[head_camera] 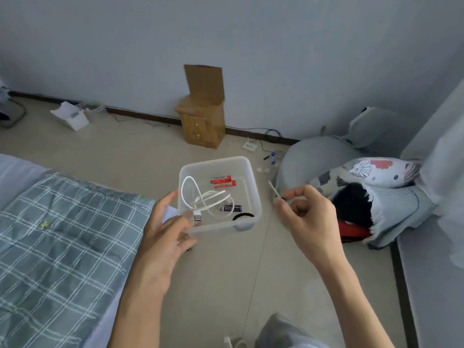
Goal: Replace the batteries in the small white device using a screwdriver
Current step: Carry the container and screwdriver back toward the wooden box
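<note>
**In the left hand, a box of spares; in the right, the screwdriver**

Just left of the right hand (303,212), a clear plastic box (216,160) is held above the floor by the left hand (165,229). Its thumb lies along the box's side wall and its fingers curl round the near corner, a grip that seems meant to keep the box level so nothing slides.

Inside lie 2 red batteries (222,181) on the side far from the wrist, 1 dark battery (229,208) nearer it, a looped white cable (200,197) and a black ring (243,216).

The right hand is nearly closed. Thumb and forefinger pinch a thin screwdriver (274,190) by its lower end, and the other fingers curl loosely on nothing. The shaft points up and away, just beside the box's wall but not touching it. So light a pinch suits so slight a tool.

The white device cannot be made out. Something small shows under the left hand's fingers, too hidden to name. By my reading the job is at its start — tool ready, batteries waiting, no screw touched yet.
</note>
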Available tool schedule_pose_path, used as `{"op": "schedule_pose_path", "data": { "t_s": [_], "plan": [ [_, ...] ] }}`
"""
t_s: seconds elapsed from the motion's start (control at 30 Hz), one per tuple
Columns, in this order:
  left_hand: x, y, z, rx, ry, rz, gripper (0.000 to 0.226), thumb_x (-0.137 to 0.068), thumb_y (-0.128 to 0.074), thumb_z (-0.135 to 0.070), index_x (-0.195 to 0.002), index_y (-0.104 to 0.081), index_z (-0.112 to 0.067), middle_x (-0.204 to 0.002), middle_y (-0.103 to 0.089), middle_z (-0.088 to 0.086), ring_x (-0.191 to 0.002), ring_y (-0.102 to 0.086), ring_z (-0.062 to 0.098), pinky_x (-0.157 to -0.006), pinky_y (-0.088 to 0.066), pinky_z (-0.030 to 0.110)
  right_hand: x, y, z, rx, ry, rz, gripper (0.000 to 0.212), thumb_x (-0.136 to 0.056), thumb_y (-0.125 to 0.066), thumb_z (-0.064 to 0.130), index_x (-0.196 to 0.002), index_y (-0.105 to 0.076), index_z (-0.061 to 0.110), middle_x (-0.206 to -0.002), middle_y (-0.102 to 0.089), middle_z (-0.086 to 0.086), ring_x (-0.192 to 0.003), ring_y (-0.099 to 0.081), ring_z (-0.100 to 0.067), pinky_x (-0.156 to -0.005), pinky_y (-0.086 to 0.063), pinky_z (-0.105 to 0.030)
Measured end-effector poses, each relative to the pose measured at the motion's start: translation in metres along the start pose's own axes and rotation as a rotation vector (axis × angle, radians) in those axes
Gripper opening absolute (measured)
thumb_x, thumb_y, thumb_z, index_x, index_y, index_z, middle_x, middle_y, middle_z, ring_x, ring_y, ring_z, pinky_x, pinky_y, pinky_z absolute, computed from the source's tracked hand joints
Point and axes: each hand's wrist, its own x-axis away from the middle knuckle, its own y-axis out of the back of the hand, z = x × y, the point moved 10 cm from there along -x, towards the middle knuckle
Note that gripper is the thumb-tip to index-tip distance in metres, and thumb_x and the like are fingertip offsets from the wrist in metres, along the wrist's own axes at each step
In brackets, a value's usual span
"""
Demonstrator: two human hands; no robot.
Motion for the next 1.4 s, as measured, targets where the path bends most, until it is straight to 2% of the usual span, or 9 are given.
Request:
{"op": "schedule_pose_path", "data": {
  "t_s": [0.1,0.2,0.3,0.37,0.47,0.83,1.0,1.2,1.4],
  "plan": [
    [-0.056,-0.008,-0.01,-0.004,0.007,0.007,0.051,-0.099,-0.074,-0.014,-0.134,-0.066,-0.051,-0.129,-0.074,0.022,-0.126,-0.069,0.045,-0.111,-0.055,0.06,-0.052,-0.017,-0.008,0.035,0.002,-0.018,0.017,-0.097,-0.077,0.024,-0.087,-0.063,0.023,-0.056,-0.061,-0.012,-0.049,-0.043,-0.015,-0.057,-0.041,-0.033],
    [-0.114,-0.019,-0.021,-0.021,-0.002,0.004,0.049,-0.101,-0.072,-0.015,-0.135,-0.066,-0.049,-0.122,-0.077,0.021,-0.122,-0.072,0.041,-0.112,-0.054,0.062,-0.111,-0.039,-0.013,0.026,0.006,-0.024,0.018,-0.097,-0.078,0.023,-0.087,-0.064,0.021,-0.055,-0.057,-0.013,-0.046,-0.036,-0.012,-0.05,-0.034,-0.021],
    [-0.175,-0.029,-0.034,-0.018,0.003,-0.025,0.049,-0.102,-0.07,-0.012,-0.135,-0.066,-0.049,-0.114,-0.078,0.02,-0.111,-0.073,0.032,-0.113,-0.052,0.062,-0.178,-0.062,-0.019,0.013,0.01,-0.032,0.016,-0.097,-0.078,0.02,-0.087,-0.065,0.019,-0.055,-0.055,-0.014,-0.045,-0.034,-0.013,-0.049,-0.032,-0.018],
    [-0.219,-0.04,-0.044,-0.016,0.005,-0.02,0.052,-0.102,-0.069,-0.011,-0.136,-0.066,-0.051,-0.117,-0.077,0.02,-0.111,-0.075,0.03,-0.112,-0.054,0.057,-0.227,-0.077,-0.019,0.035,0.028,-0.02,0.014,-0.097,-0.077,0.021,-0.089,-0.065,0.019,-0.055,-0.056,-0.014,-0.047,-0.036,-0.015,-0.05,-0.032,-0.019],
    [-0.281,-0.051,-0.07,0.013,-0.011,-0.041,0.052,-0.1,-0.07,-0.011,-0.134,-0.067,-0.051,-0.122,-0.075,0.024,-0.113,-0.076,0.031,-0.109,-0.057,0.053,-0.307,-0.097,-0.005,0.043,0.062,-0.011,0.014,-0.097,-0.076,0.02,-0.09,-0.064,0.021,-0.057,-0.056,-0.014,-0.051,-0.043,-0.024,-0.058,-0.042,-0.034],
    [-0.462,-0.036,-0.128,0.123,0.027,-0.209,0.05,-0.101,-0.072,-0.011,-0.139,-0.066,-0.043,-0.117,-0.079,0.02,-0.117,-0.077,0.033,-0.108,-0.057,0.053,-0.509,-0.203,0.008,0.008,0.061,0.106,0.017,-0.097,-0.078,0.023,-0.088,-0.064,0.02,-0.051,-0.05,-0.01,-0.048,-0.036,-0.013,-0.058,-0.038,-0.031],
    [-0.553,-0.017,-0.152,0.09,0.028,-0.22,0.051,-0.102,-0.07,-0.008,-0.137,-0.065,-0.044,-0.111,-0.081,0.014,-0.11,-0.079,0.023,-0.095,-0.06,0.041,-0.593,-0.276,0.005,0.008,0.042,0.143,0.016,-0.098,-0.077,0.022,-0.088,-0.064,0.02,-0.047,-0.042,0.005,-0.048,-0.033,-0.015,-0.057,-0.039,-0.033],
    [-0.687,0.026,-0.209,0.052,0.009,-0.192,0.054,-0.102,-0.07,-0.009,-0.139,-0.063,-0.046,-0.11,-0.081,0.014,-0.106,-0.08,0.021,-0.081,-0.061,0.031,-0.703,-0.37,0.04,0.01,0.074,0.158,0.014,-0.097,-0.076,0.021,-0.088,-0.065,0.022,-0.052,-0.053,-0.012,-0.048,-0.036,-0.015,-0.054,-0.034,-0.03],
    [-0.804,0.068,-0.272,0.005,-0.018,-0.187,0.055,-0.1,-0.072,-0.01,-0.136,-0.066,-0.052,-0.113,-0.081,0.01,-0.114,-0.077,0.022,-0.104,-0.06,0.049,-0.795,-0.439,0.06,-0.041,0.055,0.132,0.014,-0.097,-0.076,0.022,-0.088,-0.066,0.02,-0.055,-0.06,-0.015,-0.047,-0.035,-0.014,-0.056,-0.032,-0.026]
  ]
}}
